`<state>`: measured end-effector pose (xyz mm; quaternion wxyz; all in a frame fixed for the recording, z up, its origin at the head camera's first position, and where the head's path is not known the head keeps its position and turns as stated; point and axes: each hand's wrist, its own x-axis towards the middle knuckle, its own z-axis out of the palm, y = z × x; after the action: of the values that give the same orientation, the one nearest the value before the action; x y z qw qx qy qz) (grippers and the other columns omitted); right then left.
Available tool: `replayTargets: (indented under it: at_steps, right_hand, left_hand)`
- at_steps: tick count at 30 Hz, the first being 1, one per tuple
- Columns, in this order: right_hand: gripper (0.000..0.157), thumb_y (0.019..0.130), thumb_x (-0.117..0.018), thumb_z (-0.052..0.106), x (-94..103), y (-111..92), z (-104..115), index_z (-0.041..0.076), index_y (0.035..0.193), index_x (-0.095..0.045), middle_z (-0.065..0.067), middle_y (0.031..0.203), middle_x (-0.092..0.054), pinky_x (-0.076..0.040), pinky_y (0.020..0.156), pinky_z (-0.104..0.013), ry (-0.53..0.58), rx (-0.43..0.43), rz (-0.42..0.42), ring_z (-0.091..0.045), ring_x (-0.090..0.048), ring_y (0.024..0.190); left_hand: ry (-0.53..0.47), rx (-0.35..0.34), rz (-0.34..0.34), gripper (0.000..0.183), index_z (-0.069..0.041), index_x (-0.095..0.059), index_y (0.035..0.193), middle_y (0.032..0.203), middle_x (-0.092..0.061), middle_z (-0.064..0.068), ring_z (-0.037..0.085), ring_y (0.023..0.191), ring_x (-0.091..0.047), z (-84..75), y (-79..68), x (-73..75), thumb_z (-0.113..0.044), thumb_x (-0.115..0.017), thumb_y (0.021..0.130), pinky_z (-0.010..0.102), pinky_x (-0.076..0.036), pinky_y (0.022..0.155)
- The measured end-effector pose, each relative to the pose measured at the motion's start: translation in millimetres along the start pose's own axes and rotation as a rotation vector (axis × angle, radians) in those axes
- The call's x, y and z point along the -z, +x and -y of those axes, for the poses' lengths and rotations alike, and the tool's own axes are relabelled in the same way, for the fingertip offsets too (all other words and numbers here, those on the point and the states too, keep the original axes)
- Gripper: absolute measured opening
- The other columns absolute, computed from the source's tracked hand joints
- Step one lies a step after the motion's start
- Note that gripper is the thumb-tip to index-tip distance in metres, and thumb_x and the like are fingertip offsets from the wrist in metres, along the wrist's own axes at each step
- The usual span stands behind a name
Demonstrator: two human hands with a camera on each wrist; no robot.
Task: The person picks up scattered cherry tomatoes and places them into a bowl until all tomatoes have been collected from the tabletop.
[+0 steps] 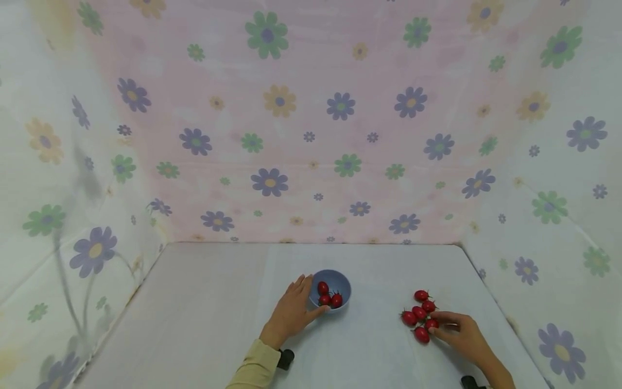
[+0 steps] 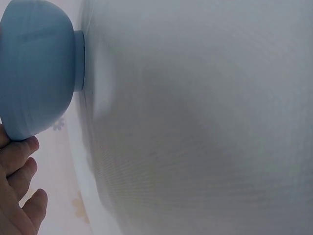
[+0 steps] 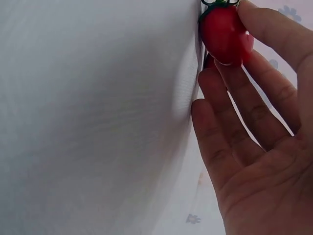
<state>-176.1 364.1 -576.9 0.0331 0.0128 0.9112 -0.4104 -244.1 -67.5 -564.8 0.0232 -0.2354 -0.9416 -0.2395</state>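
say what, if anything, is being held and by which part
The right hand pinches a tomato, thumb near its stem end, fingers at the other. The left hand touches the bowl at its rim; a grip is unclear.

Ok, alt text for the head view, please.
A person's right hand pinches one of six red oval tomatoes on a white tabletop; the left hand touches a round blue bowl holding three more. Behind is a pink flowered backdrop.

screened-off booth (image 1: 510,135), flower-print sheets (image 1: 311,65) on 3 sides, tbl (image 1: 204,308) w/ white top, room type unclear
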Motion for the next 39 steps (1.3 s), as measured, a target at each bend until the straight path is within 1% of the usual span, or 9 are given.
replayTargets:
  at_steps: [3,10,14,20,27,29,33,35,39]
  right_hand:
    - [0.043,0.085,-0.083,0.022,-0.6,0.2,0.8,0.0,0.12,-0.073,-0.015,0.12,-0.072,-0.06,0.089,-0.031,0.004,-0.006,0.018,-0.028,-0.069,0.111]
    - [0.045,0.083,-0.085,0.024,0.7,1.0,3.1,0.0,0.12,-0.073,-0.016,0.12,-0.072,-0.059,0.094,-0.042,-0.01,-0.012,0.054,-0.037,-0.065,0.116]
    - [0.044,0.084,-0.084,0.024,0.2,0.4,3.2,0.002,0.121,-0.073,-0.015,0.122,-0.072,-0.059,0.094,-0.041,-0.012,-0.01,0.064,-0.037,-0.065,0.118]
    - [0.046,0.083,-0.085,0.024,-0.5,-0.5,4.2,0.003,0.121,-0.073,-0.013,0.12,-0.073,-0.06,0.091,-0.036,-0.022,0.003,0.045,-0.031,-0.068,0.112]
    - [0.045,0.084,-0.084,0.029,-0.6,-2.2,4.8,0.006,0.122,-0.073,-0.01,0.12,-0.074,-0.058,0.096,-0.044,-0.03,0.019,-0.02,-0.034,-0.066,0.117]
    - [0.043,0.084,-0.084,0.027,0.6,-3.1,4.7,0.007,0.12,-0.074,-0.011,0.12,-0.073,-0.059,0.095,-0.043,-0.032,0.034,-0.051,-0.028,-0.067,0.114]
    - [0.039,0.084,-0.085,0.02,2.3,-3.3,5.5,0.005,0.118,-0.075,-0.013,0.119,-0.073,-0.061,0.089,-0.035,-0.008,0.078,-0.112,-0.001,-0.066,0.103]
    - [0.038,0.084,-0.085,0.018,1.9,-2.3,6.7,0.004,0.118,-0.075,-0.014,0.118,-0.073,-0.061,0.087,-0.031,0.012,0.107,-0.136,0.008,-0.061,0.1]
    - [0.037,0.085,-0.084,0.014,0.0,-0.5,15.1,0.002,0.117,-0.074,-0.015,0.117,-0.074,-0.061,0.085,-0.025,0.064,0.157,-0.166,0.009,-0.063,0.097]
  left_hand:
    - [-0.005,0.0,-0.004,0.094,0.005,-0.036,0.155,0.159,-0.04,0.02,0.037,0.15,-0.033,0.2,-0.1,0.0,-0.065,-0.058,0.095,0.054,-0.03,0.122]
    - [-0.011,0.008,0.003,0.095,0.004,-0.035,0.155,0.159,-0.04,0.02,0.038,0.151,-0.033,0.0,0.1,1.2,-0.066,-0.057,0.095,0.055,-0.03,0.122]
    - [-0.015,0.014,0.005,0.095,0.004,-0.035,0.155,0.16,-0.039,0.02,0.038,0.151,-0.032,0.5,-0.2,1.6,-0.066,-0.058,0.095,0.054,-0.03,0.122]
    - [-0.015,0.01,0.001,0.095,0.004,-0.034,0.156,0.16,-0.039,0.019,0.037,0.151,-0.032,1.3,-0.8,1.9,-0.066,-0.056,0.095,0.054,-0.029,0.122]
    - [-0.03,0.012,-0.003,0.094,0.003,-0.034,0.156,0.16,-0.039,0.018,0.037,0.151,-0.031,1.2,-0.6,1.2,-0.064,-0.058,0.095,0.054,-0.028,0.123]
    - [-0.025,0.012,-0.001,0.094,0.003,-0.034,0.156,0.16,-0.039,0.018,0.036,0.151,-0.031,0.9,-0.2,0.2,-0.065,-0.057,0.095,0.054,-0.028,0.123]
    - [-0.023,0.015,0.012,0.094,0.003,-0.034,0.156,0.16,-0.039,0.018,0.036,0.152,-0.031,0.2,0.3,-0.4,-0.065,-0.057,0.095,0.054,-0.028,0.123]
    - [-0.015,0.014,0.01,0.094,0.004,-0.035,0.156,0.16,-0.039,0.019,0.037,0.151,-0.032,-0.1,-0.1,-0.2,-0.065,-0.057,0.095,0.054,-0.029,0.123]
    - [-0.01,0.01,0.006,0.094,0.004,-0.035,0.155,0.16,-0.039,0.019,0.037,0.151,-0.032,-0.2,-0.3,0.3,-0.065,-0.057,0.095,0.054,-0.029,0.123]
